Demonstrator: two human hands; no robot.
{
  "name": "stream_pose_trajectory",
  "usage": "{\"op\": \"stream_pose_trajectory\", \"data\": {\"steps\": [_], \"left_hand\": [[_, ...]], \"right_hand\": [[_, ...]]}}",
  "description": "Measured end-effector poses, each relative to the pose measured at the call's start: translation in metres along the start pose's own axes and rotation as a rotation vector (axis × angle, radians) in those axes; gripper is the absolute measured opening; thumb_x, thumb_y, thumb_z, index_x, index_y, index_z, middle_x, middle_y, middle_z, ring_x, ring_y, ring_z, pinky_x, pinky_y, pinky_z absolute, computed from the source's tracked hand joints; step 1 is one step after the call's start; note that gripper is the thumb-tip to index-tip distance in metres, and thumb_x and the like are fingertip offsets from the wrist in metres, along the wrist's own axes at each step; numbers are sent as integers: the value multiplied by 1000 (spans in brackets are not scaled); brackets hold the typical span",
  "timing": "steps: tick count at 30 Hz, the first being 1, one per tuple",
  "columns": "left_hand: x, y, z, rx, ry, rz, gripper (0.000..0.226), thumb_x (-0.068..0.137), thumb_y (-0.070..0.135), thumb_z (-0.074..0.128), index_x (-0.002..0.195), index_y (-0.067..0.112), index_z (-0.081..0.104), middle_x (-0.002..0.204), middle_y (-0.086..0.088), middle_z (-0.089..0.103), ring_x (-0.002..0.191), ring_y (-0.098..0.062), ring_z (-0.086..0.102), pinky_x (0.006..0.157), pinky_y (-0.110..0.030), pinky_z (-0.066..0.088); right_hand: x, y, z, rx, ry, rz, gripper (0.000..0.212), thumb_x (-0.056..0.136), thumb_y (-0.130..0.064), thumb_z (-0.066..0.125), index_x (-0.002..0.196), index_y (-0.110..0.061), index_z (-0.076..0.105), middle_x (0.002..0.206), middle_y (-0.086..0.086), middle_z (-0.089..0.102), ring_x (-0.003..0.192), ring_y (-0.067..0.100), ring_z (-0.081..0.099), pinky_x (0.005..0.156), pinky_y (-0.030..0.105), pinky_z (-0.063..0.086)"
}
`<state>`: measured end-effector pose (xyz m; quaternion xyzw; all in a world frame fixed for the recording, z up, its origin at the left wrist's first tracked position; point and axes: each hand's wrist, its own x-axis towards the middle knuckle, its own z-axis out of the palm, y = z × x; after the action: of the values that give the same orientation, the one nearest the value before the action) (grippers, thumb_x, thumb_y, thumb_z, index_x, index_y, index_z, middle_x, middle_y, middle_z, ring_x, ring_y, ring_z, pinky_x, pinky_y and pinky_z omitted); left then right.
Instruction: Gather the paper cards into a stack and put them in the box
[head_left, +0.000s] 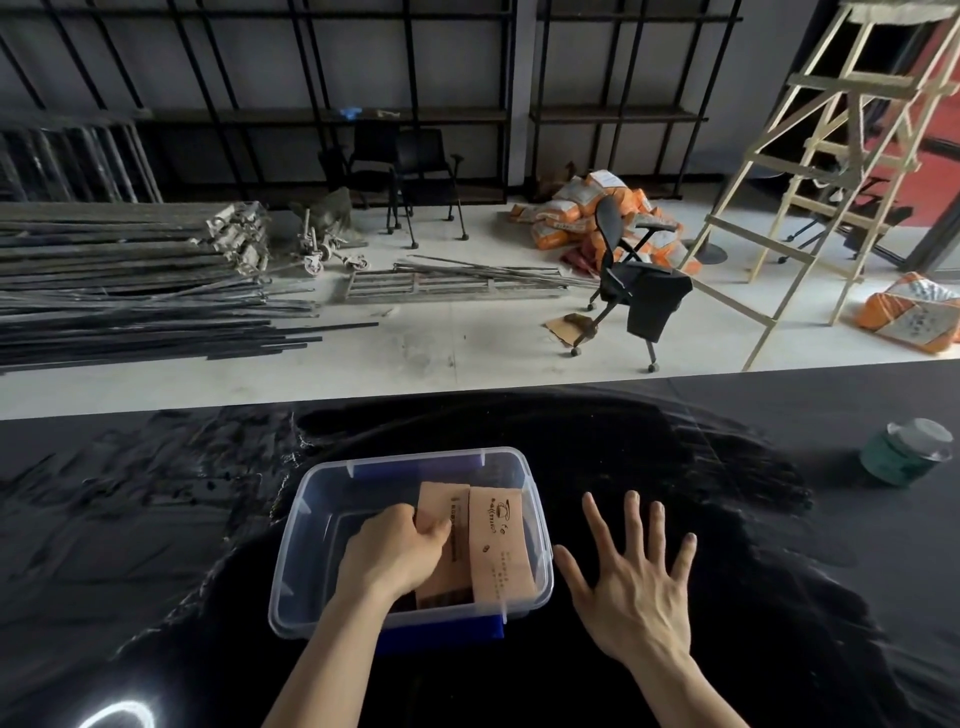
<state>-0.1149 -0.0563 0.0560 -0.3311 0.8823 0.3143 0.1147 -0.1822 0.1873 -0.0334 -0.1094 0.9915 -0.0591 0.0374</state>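
A clear plastic box (311, 551) with blue latches stands on the black table in front of me. Inside it lie brown paper cards (498, 545) with printed marks, stacked and slightly fanned. My left hand (392, 558) reaches into the box and grips the left edge of the cards, thumb on top. My right hand (631, 587) hovers flat just right of the box, fingers spread wide, holding nothing.
A green jar with a clear lid (906, 454) stands at the table's far right. The black tabletop (727, 467) is dusty and smeared. Beyond its far edge are office chairs, metal rods, orange sacks and a wooden ladder on the floor.
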Motion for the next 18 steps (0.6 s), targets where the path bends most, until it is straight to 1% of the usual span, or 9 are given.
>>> {"op": "stream_pose_trajectory", "data": {"steps": [3, 5, 8, 12, 14, 16, 18], "left_hand": [[0, -1, 2, -6, 5, 4, 41, 96, 53, 55, 119, 20, 65, 95, 8, 67, 91, -17, 66, 85, -36, 57], [0, 0, 4, -8, 6, 12, 40, 98, 51, 55, 121, 19, 64, 92, 10, 62, 88, -16, 63, 80, -33, 53], [-1, 2, 3, 0, 8, 26, 41, 98, 50, 55, 124, 18, 63, 95, 9, 59, 86, -14, 58, 77, -30, 48], [2, -2, 3, -7, -13, 31, 44, 97, 53, 55, 126, 20, 63, 100, 10, 61, 91, -14, 58, 86, -34, 53], [2, -4, 2, -1, -15, 39, 46, 96, 56, 54, 127, 22, 62, 102, 11, 62, 93, -14, 59, 88, -35, 55], [-2, -6, 0, 29, -6, 45, 50, 96, 57, 52, 129, 22, 61, 110, 6, 67, 100, -17, 64, 87, -35, 54], [-9, -8, -5, 88, 58, 46, 55, 96, 60, 48, 135, 21, 56, 127, 2, 68, 115, -21, 65, 87, -36, 53]], "right_hand": [[0, 0, 1, -1, 0, -1, 91, 80, -88, -11, 160, -46, -4, 172, 10, -7, 155, 34, -18, 122, 67, -6], [0, 1, 2, -3, 1, -1, 90, 80, -88, -10, 160, -46, -4, 172, 10, -7, 155, 34, -19, 122, 67, -6], [1, 2, 3, -8, -2, -6, 87, 83, -87, -5, 160, -45, -4, 172, 10, -7, 155, 35, -19, 122, 68, -6], [0, 1, 2, 10, 28, -8, 87, 84, -87, -2, 160, -45, 5, 173, 11, 0, 156, 36, -12, 122, 68, -3], [0, 1, 2, 9, 6, -14, 86, 85, -87, -1, 160, -45, 3, 173, 11, -1, 156, 36, -13, 122, 68, -4], [1, 1, -3, 4, -14, -5, 85, 86, -86, 0, 160, -45, -1, 173, 11, -4, 156, 36, -15, 122, 68, -6], [0, 0, -3, -8, -34, -7, 85, 85, -86, -1, 160, -45, -5, 172, 11, -7, 156, 36, -16, 122, 68, -7]]}}
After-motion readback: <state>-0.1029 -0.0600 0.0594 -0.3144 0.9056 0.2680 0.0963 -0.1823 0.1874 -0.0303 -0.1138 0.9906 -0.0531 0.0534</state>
